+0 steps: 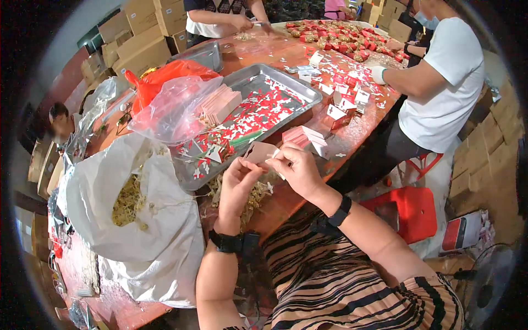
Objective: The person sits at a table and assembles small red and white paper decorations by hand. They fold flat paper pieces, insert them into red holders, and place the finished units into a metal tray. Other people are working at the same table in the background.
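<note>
Both of my hands are closed at the front edge of the red table. My left hand (237, 186) pinches the left side of a small pale card (260, 152), while my right hand (297, 169) grips its right side. What my fingertips cover on the card is hidden. Just beyond my right hand lies a stack of pink and white cards (303, 138). A metal tray (256, 70) holds red and white paper scraps and stands beyond my hands. Another pile of pale pink cards (220, 104) sits on its left side. Gold stringy material (254, 199) lies below my hands.
A white sack (159, 242) with gold material inside stands at the left. Clear plastic (170, 113) and a red bag (165, 82) overlap the tray. At the right a person (440, 82) works over red and gold pieces (344, 38); a red stool (412, 212) stands below.
</note>
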A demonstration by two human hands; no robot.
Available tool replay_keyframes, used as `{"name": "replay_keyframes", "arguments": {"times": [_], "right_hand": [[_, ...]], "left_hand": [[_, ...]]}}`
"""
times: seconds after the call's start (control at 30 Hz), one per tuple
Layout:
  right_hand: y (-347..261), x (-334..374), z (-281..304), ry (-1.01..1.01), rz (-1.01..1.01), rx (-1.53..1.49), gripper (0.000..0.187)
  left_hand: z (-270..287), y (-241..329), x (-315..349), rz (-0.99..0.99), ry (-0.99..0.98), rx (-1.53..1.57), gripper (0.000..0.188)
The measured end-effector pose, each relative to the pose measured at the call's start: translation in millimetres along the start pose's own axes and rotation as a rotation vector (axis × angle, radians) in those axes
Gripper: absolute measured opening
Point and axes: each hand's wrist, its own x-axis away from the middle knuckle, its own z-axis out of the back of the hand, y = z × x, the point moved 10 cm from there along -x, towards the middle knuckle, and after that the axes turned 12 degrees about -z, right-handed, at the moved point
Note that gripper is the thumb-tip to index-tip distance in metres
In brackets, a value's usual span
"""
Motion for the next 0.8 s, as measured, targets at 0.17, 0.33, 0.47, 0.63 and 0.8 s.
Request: {"name": "replay_keyframes", "arguments": {"times": [0.17,0.33,0.47,0.63,0.8], "right_hand": [[-15.9,5.0,-10.7,0.029,0.139,0.114,0.017],[-19.6,6.7,-7.7,0.081,0.166,0.234,0.020],[-13.1,4.3,-5.4,0.056,0.137,0.244,0.018],[-16.9,5.4,-4.2,0.092,0.186,0.165,0.017],[-18.6,3.0,4.7,0.143,0.184,0.124,0.014]], "left_hand": [[-1.9,-3.8,4.6,0.078,-0.044,-0.216,0.010],[8.4,-4.7,3.1,0.108,-0.007,-0.166,0.004],[13.7,-0.8,0.6,0.045,0.099,0.085,0.002],[13.7,-1.0,0.7,0.030,0.076,0.179,0.003],[-0.9,-9.3,5.3,0.159,-0.044,-0.083,0.005]]}}
